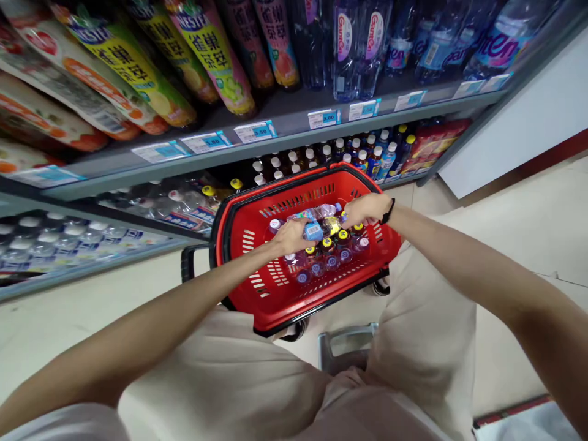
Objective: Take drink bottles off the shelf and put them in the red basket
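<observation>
My left hand (pixel 294 236) is closed around the base end of a clear plastic bottle with a blue label (pixel 314 231), which lies on its side above other bottles. At the opposite end, the fingers of my right hand (pixel 366 209) are closed at the bottle's neck and partly hide it. Just behind lies another clear bottle (pixel 316 212) with a blue cap. Beneath my hands, several upright bottles with yellow caps (pixel 327 244) and others with purple-blue caps (pixel 316 268) stand in a red shopping basket (pixel 243 288).
A shelf edge with price tags (pixel 257 131) runs above the basket, carrying iced tea bottles (pixel 211 58) and water bottles (pixel 346 49). More bottles (pixel 294 162) fill the low shelf behind. A grey plastic stool (pixel 326 352) is between my legs. A white panel (pixel 514 135) stands at right.
</observation>
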Tool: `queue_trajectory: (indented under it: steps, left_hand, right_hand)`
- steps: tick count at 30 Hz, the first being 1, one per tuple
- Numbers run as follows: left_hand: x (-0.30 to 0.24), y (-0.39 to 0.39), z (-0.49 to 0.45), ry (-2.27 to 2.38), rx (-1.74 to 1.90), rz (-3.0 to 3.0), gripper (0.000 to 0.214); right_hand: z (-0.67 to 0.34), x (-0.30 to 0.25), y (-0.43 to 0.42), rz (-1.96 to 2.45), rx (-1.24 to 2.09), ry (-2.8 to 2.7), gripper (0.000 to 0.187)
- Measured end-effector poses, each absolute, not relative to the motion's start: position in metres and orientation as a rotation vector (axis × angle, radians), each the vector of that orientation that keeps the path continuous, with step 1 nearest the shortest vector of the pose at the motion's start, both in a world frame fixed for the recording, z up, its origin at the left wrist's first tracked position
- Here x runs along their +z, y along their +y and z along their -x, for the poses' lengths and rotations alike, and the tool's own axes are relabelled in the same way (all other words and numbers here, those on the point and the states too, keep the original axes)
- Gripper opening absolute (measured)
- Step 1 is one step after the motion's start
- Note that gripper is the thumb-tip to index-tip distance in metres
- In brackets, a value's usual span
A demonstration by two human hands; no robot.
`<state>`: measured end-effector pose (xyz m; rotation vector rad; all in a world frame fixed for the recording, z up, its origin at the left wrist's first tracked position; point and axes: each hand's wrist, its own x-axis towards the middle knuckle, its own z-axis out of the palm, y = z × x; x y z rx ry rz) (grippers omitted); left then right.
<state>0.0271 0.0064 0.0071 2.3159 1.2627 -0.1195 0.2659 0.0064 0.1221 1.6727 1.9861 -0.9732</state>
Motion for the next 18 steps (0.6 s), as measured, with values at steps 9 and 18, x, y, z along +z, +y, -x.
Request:
queue_trajectory:
  steps: [9,18]
  left_hand:
    - [-0.011,-0.006,-0.031,1.216,-0.13,-2.353,0.073]
    - [-0.013,-0.022,-0.04,1.264,-0.272,-2.48,0.071]
  right_hand:
    - [-0.26,0.126,0.011,-1.465,-0.777,1.936,0.037]
    - [-0.254,0.131,0.004,-1.412,-0.793,1.964,0.036]
